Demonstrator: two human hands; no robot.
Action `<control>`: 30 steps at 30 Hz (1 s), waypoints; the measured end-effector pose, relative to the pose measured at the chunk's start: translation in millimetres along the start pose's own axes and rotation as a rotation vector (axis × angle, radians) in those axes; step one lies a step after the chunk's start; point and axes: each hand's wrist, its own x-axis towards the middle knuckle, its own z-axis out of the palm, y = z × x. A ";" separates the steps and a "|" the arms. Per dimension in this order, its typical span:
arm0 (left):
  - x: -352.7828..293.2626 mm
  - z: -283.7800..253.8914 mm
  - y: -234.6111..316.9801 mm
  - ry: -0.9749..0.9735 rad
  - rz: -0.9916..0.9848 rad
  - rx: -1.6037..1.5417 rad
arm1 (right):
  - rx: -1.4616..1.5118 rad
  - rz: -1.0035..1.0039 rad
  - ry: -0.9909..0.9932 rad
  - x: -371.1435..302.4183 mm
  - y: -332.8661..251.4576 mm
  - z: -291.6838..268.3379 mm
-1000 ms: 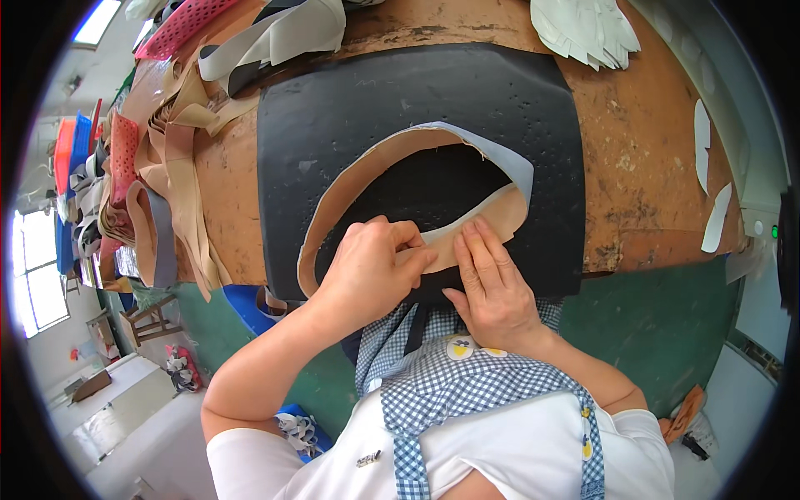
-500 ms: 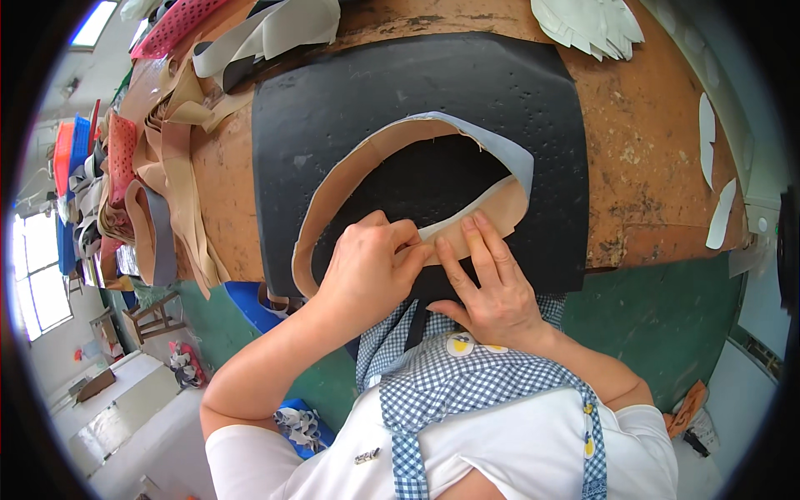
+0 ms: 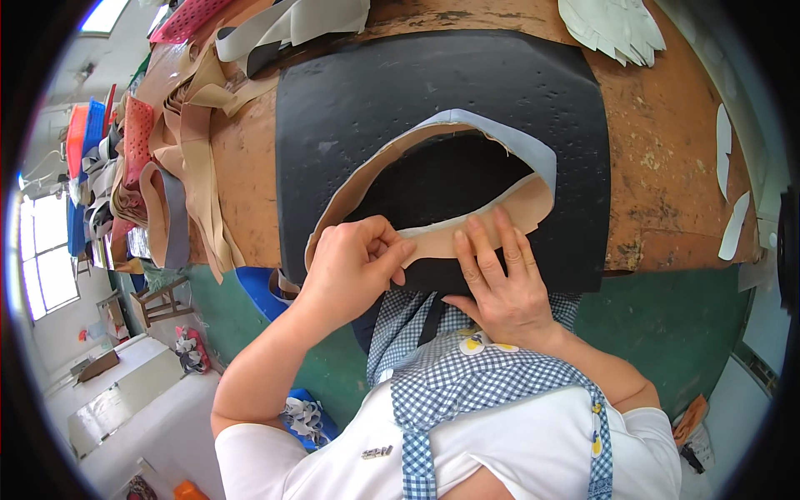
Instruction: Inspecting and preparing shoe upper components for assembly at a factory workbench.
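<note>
A closed loop of leather strip [image 3: 348, 190], tan inside and grey-blue outside, stands on edge on a black mat [image 3: 533, 83]. Its near stretch leans over with the tan face up and a thin pale band along the inner edge. My left hand [image 3: 348, 262] pinches the strip between thumb and fingers at the near left. My right hand [image 3: 506, 279] lies with fingers outstretched, its fingertips resting on the tan face farther right. The part of the strip under the left fingers is hidden.
Tan strips [image 3: 196, 158] hang at the table's left edge, beside another loop [image 3: 165, 217] and a pink basket [image 3: 137, 137]. Grey strips [image 3: 296, 23] lie behind the mat. White cut pieces [image 3: 612, 25] sit at the back right, slim white ones [image 3: 733, 225] at the right edge.
My left hand has slid left along the strip, away from my right hand, whose fingers have spread a little. More of the tan face shows between them. The whole view has shifted slightly.
</note>
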 end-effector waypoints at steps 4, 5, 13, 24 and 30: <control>2.6 -4.0 2.8 -0.024 -0.028 0.034 | -0.014 -0.004 0.014 -0.2 0.8 1.3; 1.9 -3.8 3.3 -0.020 -0.027 0.046 | -0.018 0.000 0.004 0.4 0.5 0.9; -2.5 1.0 -1.1 0.043 0.077 0.119 | -0.035 -0.002 -0.009 1.0 0.7 2.1; -2.5 -9.3 1.7 -0.024 -0.015 0.112 | -0.125 -0.168 -0.022 12.7 -8.9 2.4; -2.0 -11.3 0.7 0.005 0.033 0.152 | -0.089 -0.204 0.057 14.9 -11.3 17.8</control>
